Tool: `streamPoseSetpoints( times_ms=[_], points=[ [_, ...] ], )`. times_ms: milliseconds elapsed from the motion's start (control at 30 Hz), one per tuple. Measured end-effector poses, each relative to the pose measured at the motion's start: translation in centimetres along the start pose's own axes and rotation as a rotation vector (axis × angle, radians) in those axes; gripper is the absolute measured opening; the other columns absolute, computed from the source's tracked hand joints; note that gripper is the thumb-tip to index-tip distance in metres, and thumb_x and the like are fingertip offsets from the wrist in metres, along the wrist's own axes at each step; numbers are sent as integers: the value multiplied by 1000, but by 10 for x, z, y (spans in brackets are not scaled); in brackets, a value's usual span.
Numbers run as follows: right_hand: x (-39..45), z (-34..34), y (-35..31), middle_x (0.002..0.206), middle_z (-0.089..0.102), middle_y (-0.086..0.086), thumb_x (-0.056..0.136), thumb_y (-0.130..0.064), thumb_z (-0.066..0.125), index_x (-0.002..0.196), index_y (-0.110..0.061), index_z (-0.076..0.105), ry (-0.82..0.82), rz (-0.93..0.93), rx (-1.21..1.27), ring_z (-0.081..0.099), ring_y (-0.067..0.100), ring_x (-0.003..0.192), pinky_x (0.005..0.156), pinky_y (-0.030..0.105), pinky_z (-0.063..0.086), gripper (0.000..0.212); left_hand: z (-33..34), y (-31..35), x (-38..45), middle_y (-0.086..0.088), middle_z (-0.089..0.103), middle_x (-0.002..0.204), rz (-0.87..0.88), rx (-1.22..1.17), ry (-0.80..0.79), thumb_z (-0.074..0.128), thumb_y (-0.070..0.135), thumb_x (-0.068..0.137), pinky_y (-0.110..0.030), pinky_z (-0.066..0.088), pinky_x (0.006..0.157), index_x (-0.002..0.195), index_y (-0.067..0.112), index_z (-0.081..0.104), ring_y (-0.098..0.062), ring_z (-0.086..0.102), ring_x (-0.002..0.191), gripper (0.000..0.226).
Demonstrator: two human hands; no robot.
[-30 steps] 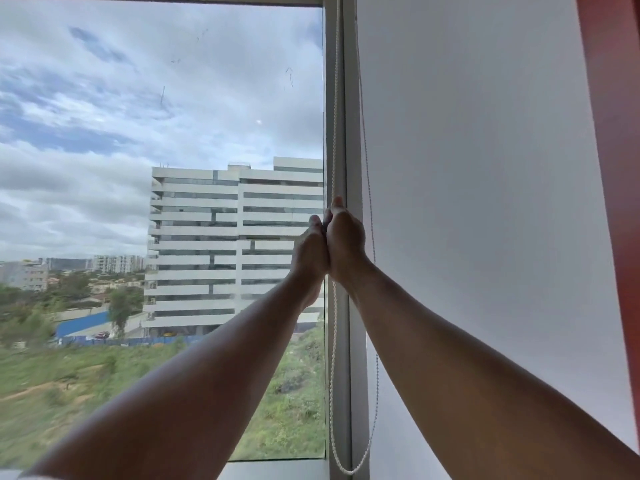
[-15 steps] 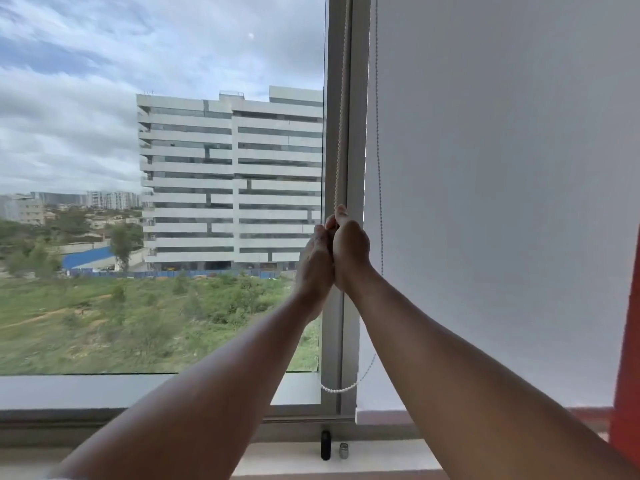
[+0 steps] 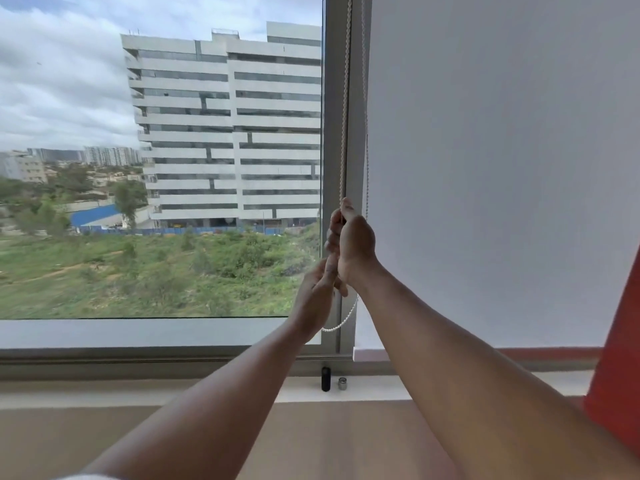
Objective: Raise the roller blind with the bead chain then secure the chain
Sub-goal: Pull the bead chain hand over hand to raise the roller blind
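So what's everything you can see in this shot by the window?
roller blind: one, white, hanging down over the right window, bottom edge near the sill
bead chain: one loop, white, along the grey window frame
black cylinder: one, upright on the sill
silver cylinder: one, short, beside the black one
red panel: one, at the far right edge
building: one, white, outside the left pane
right hand: closed on the chain, higher
left hand: just below it, at the chain
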State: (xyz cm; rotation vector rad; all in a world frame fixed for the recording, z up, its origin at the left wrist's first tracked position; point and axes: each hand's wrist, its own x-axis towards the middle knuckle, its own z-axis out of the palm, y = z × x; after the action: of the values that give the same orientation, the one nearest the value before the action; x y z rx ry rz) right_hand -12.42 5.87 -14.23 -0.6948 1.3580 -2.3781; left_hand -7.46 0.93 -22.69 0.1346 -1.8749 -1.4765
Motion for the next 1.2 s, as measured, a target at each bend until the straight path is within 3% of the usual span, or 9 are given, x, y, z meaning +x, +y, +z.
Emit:
streamPoseSetpoints(
  times_ms=[100,233,467,567,667,833,967,1133,1200],
  points=[
    [0,-7,9,43,36,-11,100,-41,48,60,-21,46,13,7,-21,30,8,38,41,25,24,45,-1,-19,-10,5,52,56,-56,53,-47,35,30,106,-23,33,54,81,12,52,-4,44,48,36],
    [-3,-14,21,45,39,-10,96,-47,54,61,-20,50,7,24,-42,33,7,37,44,27,24,44,1,-31,-23,-3,45,59,-133,81,-75,29,10,109,-15,34,50,78,12,47,-2,41,45,36],
    [-16,-28,35,54,39,-4,100,-46,44,67,-16,52,-4,-22,-211,34,12,49,52,32,29,46,1,-53,-35,-4,68,69,-186,158,-91,33,15,109,-29,46,68,85,12,51,-19,57,67,29],
    [-23,-36,42,68,49,-2,102,-41,43,95,-9,65,51,-45,-325,43,11,59,57,24,37,40,0,-64,-41,0,75,76,-198,254,-86,34,19,108,-26,50,73,85,16,52,-14,65,74,29],
    [-27,-42,54,74,59,-3,103,-39,42,88,-11,67,87,-110,-424,52,8,65,60,18,42,40,1,-70,-48,5,75,79,-190,341,-70,35,23,108,-32,51,79,86,16,53,-11,68,80,30],
    [-31,-60,87,92,66,11,101,-30,46,80,-11,63,193,-200,-574,59,24,88,80,34,45,32,4,-62,-58,13,59,74,-147,437,-8,35,19,108,-10,38,60,80,19,50,9,57,64,31],
    [-42,-81,120,92,66,12,98,-30,49,77,-16,60,203,-97,-591,61,25,87,83,38,50,27,3,-71,-62,11,58,74,-150,422,79,36,22,108,-22,38,63,77,26,50,-6,53,69,35],
    [-57,-100,155,90,70,6,96,-36,49,88,-13,67,151,62,-610,64,23,86,81,38,53,31,3,-78,-62,18,64,60,-195,250,212,35,31,109,-26,42,70,67,25,65,6,55,61,52],
    [-59,-103,166,89,70,4,97,-42,45,90,-15,68,125,108,-616,65,22,87,82,40,54,36,1,-80,-58,19,69,61,-223,269,251,40,32,107,-29,47,75,60,28,69,0,62,68,56]
  ],
)
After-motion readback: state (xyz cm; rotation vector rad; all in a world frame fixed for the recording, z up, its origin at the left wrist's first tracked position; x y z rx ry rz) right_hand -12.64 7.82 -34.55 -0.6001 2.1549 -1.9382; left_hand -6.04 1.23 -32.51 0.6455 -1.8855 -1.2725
